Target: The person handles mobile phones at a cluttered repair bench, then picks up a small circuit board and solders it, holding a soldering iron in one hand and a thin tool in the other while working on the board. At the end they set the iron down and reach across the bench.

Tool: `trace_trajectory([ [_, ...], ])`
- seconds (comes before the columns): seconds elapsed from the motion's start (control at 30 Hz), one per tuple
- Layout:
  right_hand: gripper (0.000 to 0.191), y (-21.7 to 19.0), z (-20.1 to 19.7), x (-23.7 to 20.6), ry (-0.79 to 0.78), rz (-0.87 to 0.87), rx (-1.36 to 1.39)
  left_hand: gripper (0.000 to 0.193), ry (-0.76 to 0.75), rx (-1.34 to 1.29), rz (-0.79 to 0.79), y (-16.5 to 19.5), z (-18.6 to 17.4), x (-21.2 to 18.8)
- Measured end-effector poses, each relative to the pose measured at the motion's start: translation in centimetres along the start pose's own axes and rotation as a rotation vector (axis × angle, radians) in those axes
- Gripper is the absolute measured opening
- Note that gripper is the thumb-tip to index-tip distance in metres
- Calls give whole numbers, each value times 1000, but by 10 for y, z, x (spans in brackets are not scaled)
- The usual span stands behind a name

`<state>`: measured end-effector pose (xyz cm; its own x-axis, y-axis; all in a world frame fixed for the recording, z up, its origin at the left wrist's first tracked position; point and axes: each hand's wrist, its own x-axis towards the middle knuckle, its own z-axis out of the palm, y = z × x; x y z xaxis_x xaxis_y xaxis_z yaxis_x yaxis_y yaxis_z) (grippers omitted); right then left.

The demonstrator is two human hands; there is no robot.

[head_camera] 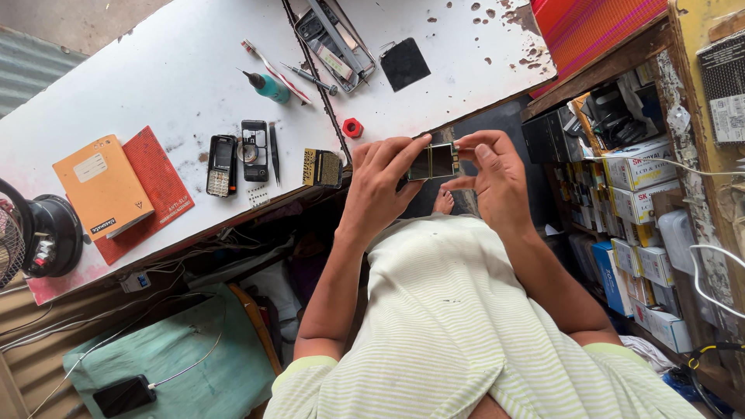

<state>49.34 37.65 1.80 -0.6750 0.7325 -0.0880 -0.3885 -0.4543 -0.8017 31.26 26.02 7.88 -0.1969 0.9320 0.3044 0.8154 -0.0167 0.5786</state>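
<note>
So we've got the little screen part [433,162] pinched between both hands just off the near edge of the white table [178,70], its long side running hand to hand. Our left hand [382,186] clamps one short end with thumb and fingertips, while our right hand [497,174] grips the other end, so neither hand is really nearer, it sits dead between them. The opened phone [254,150] lies on the table, off to the left hand's side.
</note>
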Motion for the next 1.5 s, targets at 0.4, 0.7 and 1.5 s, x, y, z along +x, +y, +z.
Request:
trace_trajectory([
  [0.4, 15, 12, -29, -34, 76, -31, -219, 81, -44, -1922, -356, -39, 48, -11],
  [0.7, 13, 12, -18, -72, 176, -55, -293, 88, -286, -2162, -387, -30, 75, 14],
  [1.5, 32, 78, 69, -151, 830, -311, 208, 82, -1482, -1798, -534, 1, 130, 17],
])
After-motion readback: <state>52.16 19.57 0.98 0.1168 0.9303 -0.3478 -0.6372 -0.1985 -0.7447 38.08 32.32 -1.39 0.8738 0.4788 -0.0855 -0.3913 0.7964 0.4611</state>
